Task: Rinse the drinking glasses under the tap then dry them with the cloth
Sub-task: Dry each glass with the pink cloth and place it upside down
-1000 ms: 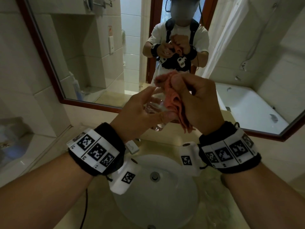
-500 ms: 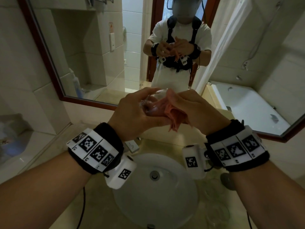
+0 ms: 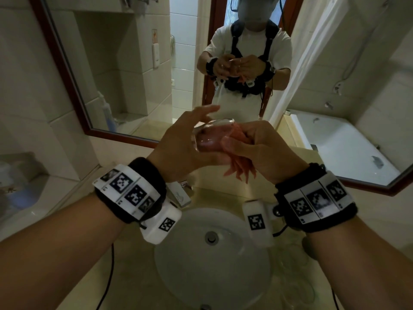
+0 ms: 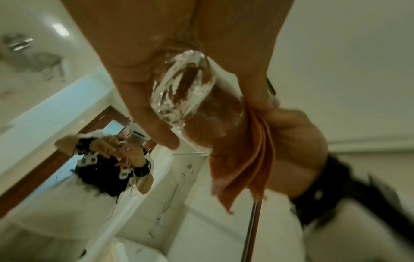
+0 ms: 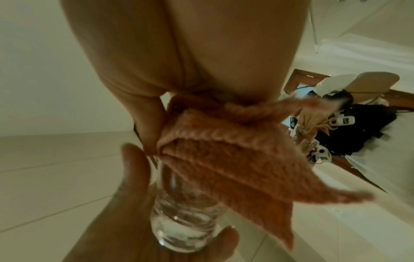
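**Glass held over basin, cloth pushed inside**

Nearest, at 6 o'clock in the head view: white round basin (image 3: 212, 253) set in a beige stone surface (image 3: 85, 276), drain at its centre. Faint clear glassware shapes on the surface at about 4 o'clock of the basin, too dim to count. Both forearms come in from the lower corners, each with a black wristband carrying coded tags.

Middle, above the basin: left hand (image 3: 178, 148) cradles a clear drinking glass (image 3: 207, 137) lying roughly on its side, thick base toward the palm, mouth toward the right hand. The thumb lies under the glass and the fingers reach over it, the uppermost ones stretched out and lifted off the wall; left wrist view shows the base seated between thumb and fingers (image 4: 183, 92). Right hand (image 3: 263, 153) is clenched round a salmon-pink cloth (image 3: 241, 171), bunched and pushed into the mouth of the glass; pink shows through the wall. Loose folds hang below the right hand at 6 o'clock. Right wrist view shows cloth (image 5: 224, 159) covering the rim, glass (image 5: 186, 221) beneath.

Farther: tap (image 3: 178, 195) at 12 o'clock of the basin, mostly hidden by the left wrist.

Farthest: wood-framed mirror (image 3: 67, 74) reflecting the person, a white bathtub at 3 o'clock, tiled walls.
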A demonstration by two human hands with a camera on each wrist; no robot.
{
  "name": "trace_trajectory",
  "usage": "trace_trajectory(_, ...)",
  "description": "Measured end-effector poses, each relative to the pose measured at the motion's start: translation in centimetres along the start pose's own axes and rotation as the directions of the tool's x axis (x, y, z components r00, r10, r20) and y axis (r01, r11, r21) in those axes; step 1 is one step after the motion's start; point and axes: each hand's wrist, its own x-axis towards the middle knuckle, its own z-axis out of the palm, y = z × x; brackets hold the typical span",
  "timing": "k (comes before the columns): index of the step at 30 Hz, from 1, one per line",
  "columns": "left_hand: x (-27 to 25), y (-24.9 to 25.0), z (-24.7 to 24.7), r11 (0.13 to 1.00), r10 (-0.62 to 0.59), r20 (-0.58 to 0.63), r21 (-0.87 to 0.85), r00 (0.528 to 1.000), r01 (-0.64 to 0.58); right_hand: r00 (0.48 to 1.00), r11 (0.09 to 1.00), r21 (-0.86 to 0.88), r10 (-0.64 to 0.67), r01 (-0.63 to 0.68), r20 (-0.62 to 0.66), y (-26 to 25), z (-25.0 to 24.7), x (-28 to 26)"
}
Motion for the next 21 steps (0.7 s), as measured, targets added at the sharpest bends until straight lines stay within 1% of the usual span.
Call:
trace_trajectory(1, 0.1, 0.4, -0.1, 0.980, -0.100, 0.017, -0.170, 0.995, 0.101, 1.000, 0.999, -0.023, -0.025, 0.024, -0.013, 0.0, -0.1, -0.1)
trace_trajectory(2, 0.1, 0.8, -0.2, 0.930, -0.205, 0.047, -0.301, 0.978, 0.209, 0.999, 0.998, -0.041, -0.047, 0.046, -0.027, 0.0, -0.2, -0.1)
trace_trajectory(3, 0.2, 1.2, -0.2, 0.870, -0.298, 0.076, -0.389, 0.952, 0.303, 0.997, 0.997, -0.042, -0.063, 0.061, -0.042, 0.0, -0.2, -0.1)
trace_trajectory(4, 0.4, 1.3, -0.2, 0.821, -0.360, 0.090, -0.441, 0.929, 0.361, 0.995, 0.997, -0.033, -0.079, 0.077, -0.058, 0.1, -0.3, 0.0)
trace_trajectory(5, 0.5, 1.4, -0.1, 0.792, -0.390, 0.091, -0.475, 0.916, 0.384, 0.994, 0.996, -0.015, -0.086, 0.085, -0.070, 0.2, -0.4, 0.0)
trace_trajectory(6, 0.6, 1.3, 0.0, 0.785, -0.392, 0.079, -0.491, 0.916, 0.378, 0.994, 0.996, -0.012, -0.090, 0.090, -0.067, 0.2, -0.5, 0.1)
trace_trajectory(9, 0.7, 0.8, 0.0, 0.836, -0.324, 0.027, -0.461, 0.946, 0.299, 0.996, 0.997, 0.025, -0.073, 0.074, -0.042, 0.4, -0.7, 0.0)
trace_trajectory(10, 0.7, 0.6, 0.0, 0.862, -0.280, 0.014, -0.437, 0.960, 0.258, 0.998, 0.996, 0.067, -0.048, 0.051, -0.048, 0.5, -0.8, -0.1)
trace_trajectory(13, 0.7, 0.2, 0.0, 0.939, -0.091, -0.015, -0.333, 0.996, 0.080, 0.997, 0.977, 0.207, 0.056, -0.044, -0.053, 0.7, -1.0, -0.1)
trace_trajectory(16, 0.7, 0.1, 0.0, 0.985, 0.044, -0.043, -0.168, 0.998, -0.050, 0.990, 0.937, 0.336, 0.127, -0.098, -0.064, 0.7, -1.0, -0.1)
trace_trajectory(19, 0.8, -0.4, 0.0, 0.981, 0.084, -0.043, -0.170, 0.996, -0.090, 0.991, 0.945, 0.318, 0.111, -0.083, -0.073, 0.4, -0.9, -0.1)
trace_trajectory(21, 1.0, -0.6, 0.2, 0.975, 0.067, -0.030, -0.208, 0.997, -0.072, 0.992, 0.960, 0.273, 0.089, -0.062, -0.089, 0.0, -0.6, -0.2)
